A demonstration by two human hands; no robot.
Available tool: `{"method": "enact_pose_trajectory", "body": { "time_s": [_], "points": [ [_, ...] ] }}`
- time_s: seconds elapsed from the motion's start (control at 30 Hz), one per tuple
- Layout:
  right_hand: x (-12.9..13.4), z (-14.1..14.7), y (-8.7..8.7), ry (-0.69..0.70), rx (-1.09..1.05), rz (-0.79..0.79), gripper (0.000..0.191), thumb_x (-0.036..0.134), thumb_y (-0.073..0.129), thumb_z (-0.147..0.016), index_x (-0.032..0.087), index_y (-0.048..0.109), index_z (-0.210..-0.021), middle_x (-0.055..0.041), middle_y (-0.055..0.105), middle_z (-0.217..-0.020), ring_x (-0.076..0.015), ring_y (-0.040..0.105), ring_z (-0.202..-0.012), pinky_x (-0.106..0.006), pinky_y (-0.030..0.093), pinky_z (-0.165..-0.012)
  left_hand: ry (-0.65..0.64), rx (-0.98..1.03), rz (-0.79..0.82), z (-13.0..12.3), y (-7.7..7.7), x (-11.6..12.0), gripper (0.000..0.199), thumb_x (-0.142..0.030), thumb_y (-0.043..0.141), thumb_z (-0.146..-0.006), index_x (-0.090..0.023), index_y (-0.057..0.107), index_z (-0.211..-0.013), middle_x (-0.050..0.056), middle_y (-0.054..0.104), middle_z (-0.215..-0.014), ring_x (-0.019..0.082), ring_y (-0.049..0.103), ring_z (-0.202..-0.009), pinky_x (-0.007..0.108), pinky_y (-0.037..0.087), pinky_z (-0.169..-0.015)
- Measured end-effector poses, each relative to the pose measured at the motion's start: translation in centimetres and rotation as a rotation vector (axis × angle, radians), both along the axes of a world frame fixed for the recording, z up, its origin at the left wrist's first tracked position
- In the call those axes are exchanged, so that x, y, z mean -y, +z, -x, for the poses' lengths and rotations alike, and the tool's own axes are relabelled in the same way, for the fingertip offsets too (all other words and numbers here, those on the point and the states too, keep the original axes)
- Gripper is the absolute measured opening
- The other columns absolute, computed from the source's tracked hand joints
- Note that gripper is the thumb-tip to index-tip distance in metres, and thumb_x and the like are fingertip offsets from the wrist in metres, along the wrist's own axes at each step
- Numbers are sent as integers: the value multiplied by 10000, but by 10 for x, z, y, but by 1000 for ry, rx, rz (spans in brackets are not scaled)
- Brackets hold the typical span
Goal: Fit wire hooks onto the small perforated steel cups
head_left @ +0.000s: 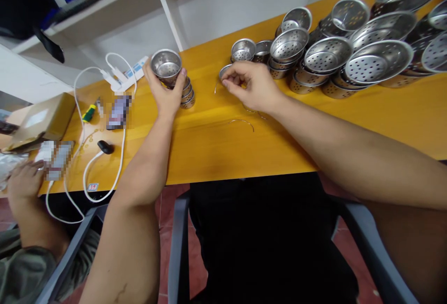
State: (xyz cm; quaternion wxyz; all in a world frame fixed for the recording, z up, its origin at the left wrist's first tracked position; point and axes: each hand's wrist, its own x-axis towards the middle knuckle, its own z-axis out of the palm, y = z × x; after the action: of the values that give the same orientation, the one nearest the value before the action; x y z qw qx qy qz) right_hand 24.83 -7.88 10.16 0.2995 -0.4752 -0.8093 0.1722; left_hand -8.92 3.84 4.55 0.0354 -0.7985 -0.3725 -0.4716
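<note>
My left hand (165, 94) is wrapped round a perforated metal cup (166, 65), its thumb on the right side of the wall. Close behind the thumb stands a stack of small perforated cups (188, 98); whether the held cup rests on it I cannot tell. My right hand (253, 83) is closed in a pinch on a thin bent wire (215, 88) that hangs from the fingertips. A small metal cup (223, 70) is partly hidden behind those fingers. Below the right hand, a curved wire (244, 122) lies on the yellow table (209, 155), with more wire near the wrist.
Stacks of perforated metal cups (328, 55) and wider perforated bowls (379, 62) crowd the right back. On the left are a power strip (134, 77), white cables, a phone (118, 112), a black plug-like object (105, 146) and a cardboard box (47, 120). Another person's hand (26, 180) rests at far left.
</note>
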Motion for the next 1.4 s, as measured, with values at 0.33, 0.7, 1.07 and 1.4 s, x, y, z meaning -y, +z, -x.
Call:
{"method": "enact_pose_trajectory", "body": {
  "time_s": [0.33, 0.7, 1.07, 1.4],
  "points": [
    [0, -1, -1, -27, -397, 47, 465, 612, 526, -1258, 253, 725, -1476, -189, 837, -1419, -312, 789, -1132, -498, 653, -1057, -59, 88, 184, -67, 5, 65, 976, -740, 999, -868, -427, 545, -1674, 119, 694, -1703, 504, 669, -1733, 796, 447, -1577],
    [-4, -1, -7, -49, -201, -60, 596, 790, 546, -1257, 288, 777, -1479, -176, 859, -1370, -365, 809, -1169, -513, 662, -992, -63, 171, 110, -44, 3, 44, 1073, -958, 927, -913, -431, 460, -1723, 146, 678, -1710, 475, 687, -1730, 736, 485, -1575],
    [-32, 3, -37, 57, -638, -257, 666, 1010, 705, -1101, 351, 799, -1091, -84, 852, -1007, -291, 726, -848, -528, 629, -792, -360, 181, 78, -64, -28, 38, 941, -987, 763, -1048, -407, 505, -1742, 104, 711, -1615, 408, 767, -1603, 671, 571, -1480],
    [-33, 8, -34, 119, -747, -181, 781, 1115, 697, -1021, 338, 766, -1058, -71, 860, -975, -224, 673, -703, -478, 639, -718, -426, 160, 128, -57, -36, 34, 974, -894, 862, -1037, -406, 442, -1768, 109, 681, -1633, 373, 780, -1530, 607, 641, -1401]
  ]
}}
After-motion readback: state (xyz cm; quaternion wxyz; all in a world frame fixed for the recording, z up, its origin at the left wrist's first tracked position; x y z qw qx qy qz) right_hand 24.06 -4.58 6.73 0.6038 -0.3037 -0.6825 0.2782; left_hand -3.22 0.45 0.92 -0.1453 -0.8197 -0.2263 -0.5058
